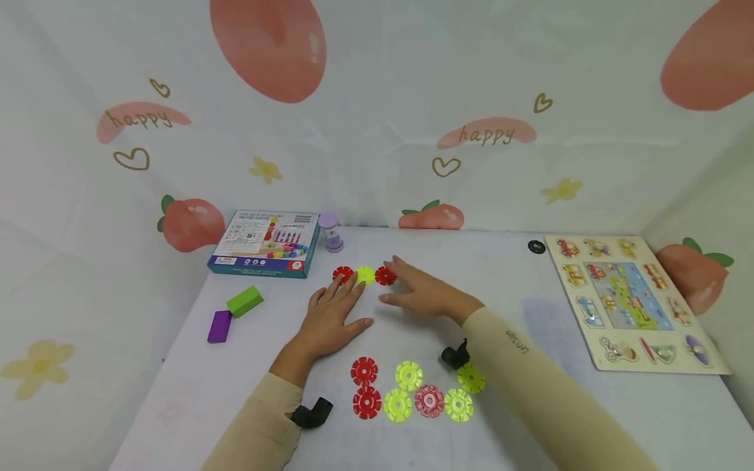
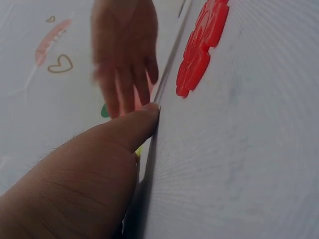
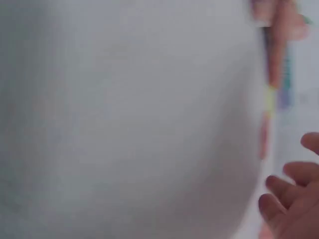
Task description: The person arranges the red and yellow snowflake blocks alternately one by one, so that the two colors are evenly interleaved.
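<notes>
Three notched plastic discs lie in a row on the far part of the table: a red disc (image 1: pixel 340 272), a yellow disc (image 1: pixel 366 275) and another red disc (image 1: pixel 385 276). My left hand (image 1: pixel 334 322) lies palm down with fingers extended, its fingertips at the left red disc and the yellow one. To the right of the row, my right hand (image 1: pixel 427 292) is held with loose fingers and thumb apart, nothing visible between them. Whether it touches the right red disc cannot be told. In the blurred right wrist view, fingers (image 3: pixel 294 191) of that hand are spread.
Nearer the front lie several more discs, among them a red disc (image 1: pixel 366 402), a yellow disc (image 1: pixel 398 405) and a pinkish disc (image 1: pixel 429 400). Green block (image 1: pixel 245 301), purple block (image 1: pixel 220 326), toy box (image 1: pixel 265 242) and sand timer (image 1: pixel 332 234) stand left; a picture puzzle board (image 1: pixel 601 347) and black disc (image 1: pixel 536 246), right.
</notes>
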The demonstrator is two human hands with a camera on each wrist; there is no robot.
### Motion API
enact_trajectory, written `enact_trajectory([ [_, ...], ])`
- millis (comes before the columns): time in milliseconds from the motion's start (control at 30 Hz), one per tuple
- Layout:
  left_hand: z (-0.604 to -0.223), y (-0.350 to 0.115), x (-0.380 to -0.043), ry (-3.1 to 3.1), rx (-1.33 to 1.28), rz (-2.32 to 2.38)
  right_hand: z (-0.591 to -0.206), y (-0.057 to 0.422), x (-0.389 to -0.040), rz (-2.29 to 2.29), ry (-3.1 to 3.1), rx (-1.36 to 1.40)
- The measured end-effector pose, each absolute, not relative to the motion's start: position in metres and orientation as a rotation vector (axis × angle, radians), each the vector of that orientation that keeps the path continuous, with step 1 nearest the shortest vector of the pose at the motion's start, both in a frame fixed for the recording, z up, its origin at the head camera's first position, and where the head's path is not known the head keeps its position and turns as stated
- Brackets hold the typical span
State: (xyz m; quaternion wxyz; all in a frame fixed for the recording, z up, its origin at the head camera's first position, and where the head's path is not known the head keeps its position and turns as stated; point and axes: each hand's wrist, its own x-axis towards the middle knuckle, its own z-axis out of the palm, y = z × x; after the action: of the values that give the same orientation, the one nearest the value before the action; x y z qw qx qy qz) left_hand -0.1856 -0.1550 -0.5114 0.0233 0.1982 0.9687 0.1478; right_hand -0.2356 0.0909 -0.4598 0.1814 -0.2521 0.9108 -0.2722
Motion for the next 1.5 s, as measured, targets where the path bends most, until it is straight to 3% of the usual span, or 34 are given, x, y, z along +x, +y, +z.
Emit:
enact_trajectory([
  [267, -0.513, -0.153, -0.186, 2.999, 0.611, 0.453, -0.411, 0.138, -0.194, -1.489, 2.337, -0.664],
  [467, -0.512, -0.155, -0.184, 2.987, 0.619, 0.468, -0.429, 0.185, -0.155, -1.773, 2.094, -0.747],
  [667, -0.512, -0.157, -0.184, 2.979, 0.619, 0.468, -0.463, 0.221, -0.116, -1.712, 2.113, -0.627],
  [900, -0.512, -0.157, -0.183, 2.985, 0.602, 0.471, -0.494, 0.232, -0.088, -1.252, 2.446, -0.679],
  [1067, -0.512, -0.155, -0.184, 2.99, 0.619, 0.483, -0.492, 0.224, -0.086, -1.134, 2.56, -0.68],
  [1233, -0.512, -0.155, -0.183, 2.981, 0.608, 0.475, -0.483, 0.215, -0.098, -1.152, 2.515, -0.476],
  [1500, -0.51, -0.156, -0.183, 2.988, 0.616, 0.472, -0.467, 0.196, -0.147, -1.408, 2.48, -0.335],
])
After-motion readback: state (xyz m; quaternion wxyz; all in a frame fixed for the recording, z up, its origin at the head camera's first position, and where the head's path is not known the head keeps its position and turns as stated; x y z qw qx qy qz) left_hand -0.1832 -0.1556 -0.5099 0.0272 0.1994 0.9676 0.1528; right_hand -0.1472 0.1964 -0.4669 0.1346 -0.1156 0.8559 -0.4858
